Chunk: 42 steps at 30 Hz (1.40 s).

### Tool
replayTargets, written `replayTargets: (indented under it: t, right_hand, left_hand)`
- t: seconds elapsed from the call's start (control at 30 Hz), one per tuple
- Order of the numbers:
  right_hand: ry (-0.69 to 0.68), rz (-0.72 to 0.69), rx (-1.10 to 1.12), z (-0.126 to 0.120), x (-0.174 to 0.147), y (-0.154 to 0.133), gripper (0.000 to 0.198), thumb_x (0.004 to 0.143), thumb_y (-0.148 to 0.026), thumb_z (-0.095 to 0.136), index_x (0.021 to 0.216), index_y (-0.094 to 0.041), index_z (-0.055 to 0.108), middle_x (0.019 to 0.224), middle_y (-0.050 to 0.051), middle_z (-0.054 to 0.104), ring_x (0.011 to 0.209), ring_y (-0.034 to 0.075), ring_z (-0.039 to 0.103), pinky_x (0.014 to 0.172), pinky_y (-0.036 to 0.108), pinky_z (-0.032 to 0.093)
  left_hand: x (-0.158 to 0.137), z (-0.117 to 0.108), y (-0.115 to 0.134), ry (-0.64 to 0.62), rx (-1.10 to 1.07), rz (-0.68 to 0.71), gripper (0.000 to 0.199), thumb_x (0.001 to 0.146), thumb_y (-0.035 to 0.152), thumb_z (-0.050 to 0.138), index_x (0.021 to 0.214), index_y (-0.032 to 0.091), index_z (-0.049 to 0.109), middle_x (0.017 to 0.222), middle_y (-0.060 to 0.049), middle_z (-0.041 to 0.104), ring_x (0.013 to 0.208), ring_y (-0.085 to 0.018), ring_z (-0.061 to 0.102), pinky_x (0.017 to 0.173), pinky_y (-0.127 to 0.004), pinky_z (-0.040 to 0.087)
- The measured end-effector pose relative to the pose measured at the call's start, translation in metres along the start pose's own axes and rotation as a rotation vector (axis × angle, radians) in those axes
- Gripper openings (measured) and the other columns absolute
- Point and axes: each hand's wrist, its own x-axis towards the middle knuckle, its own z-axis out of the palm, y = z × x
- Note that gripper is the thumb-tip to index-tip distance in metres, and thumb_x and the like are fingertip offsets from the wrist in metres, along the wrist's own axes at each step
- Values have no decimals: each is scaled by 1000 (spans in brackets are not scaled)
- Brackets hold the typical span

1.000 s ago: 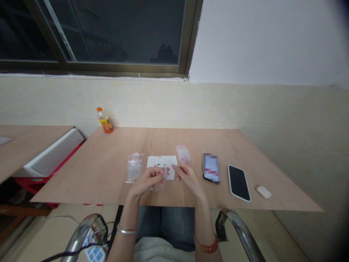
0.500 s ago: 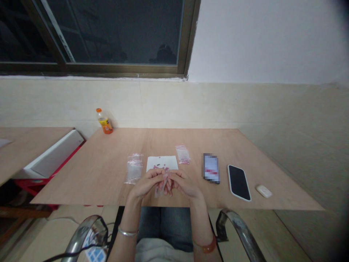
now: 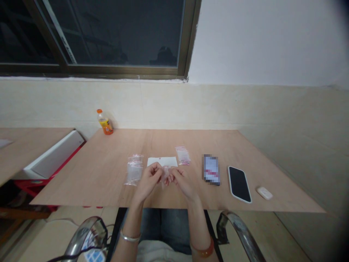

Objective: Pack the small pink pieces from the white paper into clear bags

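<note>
Between my two hands is a small clear plastic bag point(image 3: 165, 175), pinched near its top from both sides. My left hand point(image 3: 150, 179) has its thumb and fingers closed on the bag's left side. On the other side my right hand point(image 3: 182, 181) grips it, several fingers curled below. A white sheet point(image 3: 160, 160) lies just behind the hands, largely covered by them; a tiny dark piece shows on it. Left of my hands rests a stack of clear zip bags point(image 3: 134, 170). Behind and to the right lie more clear bags point(image 3: 183, 155) with small pink bits inside.
Right of my hands lie a phone with a blurred screen point(image 3: 211, 170), a white-edged phone with a dark screen point(image 3: 239, 184) and a small white case point(image 3: 264, 193). An orange-capped bottle point(image 3: 105, 123) stands at the back left of the wooden table point(image 3: 218, 142). Metal armrests flank me.
My hands have drawn slightly apart and up, with the bag now visible between them. The pink bits seen earlier on the white sheet are now mostly hidden behind my hands.
</note>
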Motion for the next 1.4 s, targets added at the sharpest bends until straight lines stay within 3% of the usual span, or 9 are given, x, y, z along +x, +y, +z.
replayTargets:
  t: [0.23, 0.43, 0.7, 0.9, 1.0, 1.13, 1.2, 1.3, 1.4]
  right_hand:
    - [124, 13, -304, -1, -1, -3, 32, 78, -36, 53, 52, -17, 56, 52, 0, 54, 51, 11, 51, 51, 23, 41]
    - [89, 51, -272, -1, 1, 6, 33, 77, -43, 58, 57, -16, 58, 60, 1, 57, 59, 12, 55, 55, 22, 48]
    - [-133, 388, 360, -8, 14, 26, 48, 80, -61, 50, 101, -18, 56, 89, 5, 65, 76, 16, 66, 75, 35, 52]
    - [74, 315, 643, -6, 33, 45, 22, 81, -38, 60, 86, -18, 58, 76, 0, 66, 65, 10, 62, 65, 22, 52]
    - [170, 277, 646, -4, 34, 50, 16, 77, -33, 63, 83, -18, 58, 75, 1, 66, 65, 11, 62, 65, 24, 52]
    - [437, 55, 504, 3, 31, 47, 28, 68, -31, 71, 89, -21, 54, 82, 1, 66, 75, 15, 65, 71, 29, 52]
    - [530, -63, 390, 7, 30, 46, 41, 66, -30, 73, 99, -23, 50, 86, 1, 66, 80, 17, 65, 74, 32, 52]
    - [585, -181, 186, 15, 29, 46, 63, 64, -29, 73, 118, -27, 41, 91, 1, 64, 83, 16, 64, 78, 33, 52]
    - [582, -233, 33, 23, 28, 47, 80, 64, -28, 72, 131, -27, 29, 98, 4, 61, 90, 18, 62, 81, 34, 52]
  left_hand:
    - [-3, -2, -1, 10, 362, 172, 8, 74, 14, 57, 71, 19, 62, 87, -4, 62, 87, -18, 56, 78, -26, 42]
    - [2, -8, -19, 127, 242, 82, 27, 68, 12, 65, 92, 23, 72, 110, -9, 64, 106, -26, 54, 102, -38, 31]
    - [4, -17, -10, 138, 347, 95, 38, 67, 5, 62, 98, 26, 71, 117, -6, 64, 115, -26, 49, 108, -41, 22]
    - [0, -12, -4, 19, 285, 116, 21, 64, 9, 67, 70, 28, 73, 114, -4, 66, 123, -29, 42, 111, -47, 3]
    - [-1, -10, 0, 86, 304, 142, 17, 65, 12, 68, 70, 27, 73, 114, -4, 66, 121, -28, 45, 111, -46, 4]
    - [9, -10, -16, 454, -127, 99, 15, 74, 23, 64, 87, 22, 71, 115, -7, 64, 116, -23, 50, 102, -36, 32]
    - [15, -9, -33, 535, -476, -113, 16, 79, 26, 58, 89, 19, 68, 108, -7, 66, 104, -18, 58, 90, -29, 42]
    - [22, -4, -59, 280, -852, -453, 27, 84, 32, 50, 93, 12, 65, 95, -12, 68, 81, -15, 65, 76, -26, 49]
    - [25, 4, -75, 150, -995, -493, 29, 88, 29, 43, 98, 10, 63, 84, -9, 69, 71, -14, 66, 69, -25, 52]
